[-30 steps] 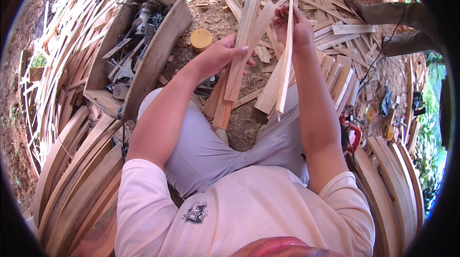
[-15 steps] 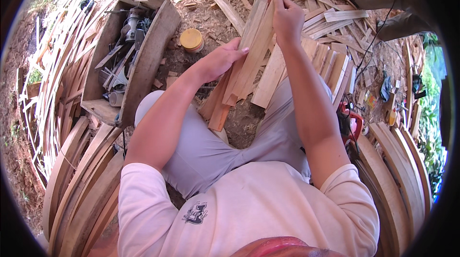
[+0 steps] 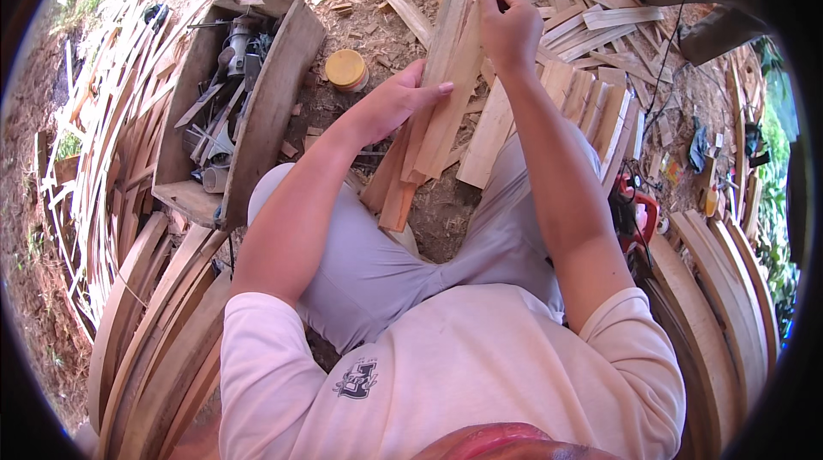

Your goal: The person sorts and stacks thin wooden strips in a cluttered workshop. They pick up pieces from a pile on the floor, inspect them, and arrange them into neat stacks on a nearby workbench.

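Two or more flat wooden boards [image 3: 453, 74] lie lengthwise together in front of me, slanting between my knees. My left hand [image 3: 396, 104] wraps round their left edge, with its thumb on the top face. At their far end, my right hand [image 3: 512, 31] is closed in a pinch on the right-hand board's edge; its fingertips are partly hidden. Below the boards, a darker reddish wooden piece [image 3: 397, 205] reaches toward me. Just right of them, a pale board [image 3: 486, 136] rests by my right thigh, beside a row of more cut boards [image 3: 591, 104].
To the left stands a wooden toolbox [image 3: 273, 108] holding tools, with a yellow-lidded tub [image 3: 345, 70] next to it. A red power tool [image 3: 643, 213] sits by my right knee. Curved planks [image 3: 154, 323] flank me. Another person's legs [image 3: 729, 27] are at far right; wood offcuts [image 3: 399, 1] litter the ground.
The far end of the boards has swung slightly left, and my right hand has shifted a little with it. My left hand keeps its hold. The other person's legs have moved slightly.
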A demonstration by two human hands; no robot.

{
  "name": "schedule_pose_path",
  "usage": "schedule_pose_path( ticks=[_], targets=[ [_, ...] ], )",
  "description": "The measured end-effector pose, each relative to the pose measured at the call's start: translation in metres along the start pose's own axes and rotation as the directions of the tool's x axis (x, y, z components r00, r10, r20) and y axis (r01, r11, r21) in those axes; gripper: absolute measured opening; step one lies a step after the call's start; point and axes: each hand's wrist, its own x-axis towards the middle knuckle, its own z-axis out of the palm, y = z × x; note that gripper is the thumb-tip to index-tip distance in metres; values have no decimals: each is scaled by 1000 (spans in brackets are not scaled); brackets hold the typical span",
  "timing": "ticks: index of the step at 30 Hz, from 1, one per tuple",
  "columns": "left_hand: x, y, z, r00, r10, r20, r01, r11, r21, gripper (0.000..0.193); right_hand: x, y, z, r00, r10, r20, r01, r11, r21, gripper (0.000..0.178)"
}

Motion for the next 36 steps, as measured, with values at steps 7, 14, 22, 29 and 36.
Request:
schedule_pose_path(
  ticks=[7, 14, 22, 29, 36],
  targets=[
    [3, -4, 3, 999, -8, -38, 8, 1000, -10, 59, -10, -5, -1, 993, 99, 70, -106, 989, 106, 25],
    [12, -19, -19, 955, -35, -293, 12, 997, -81, 37, -2, 24, 7, 959, 277, 67, -285, 939, 191, 19],
    [1, -3, -54, 798, 32, -601, -19, 999, 28, 32, -1, 100, -7, 564, 769, 302, -819, 566, 88, 22],
    [-3, 3, -56, 823, 33, -567, -72, 996, -46, 34, 9, 125, 9, 523, 794, 311, -841, 421, 340, 52],
    [5, -14, -70, 844, 60, -534, -192, 962, -195, 39, -53, -4, 14, 118, 166, 979, -622, 781, -57, 82]
  ],
)
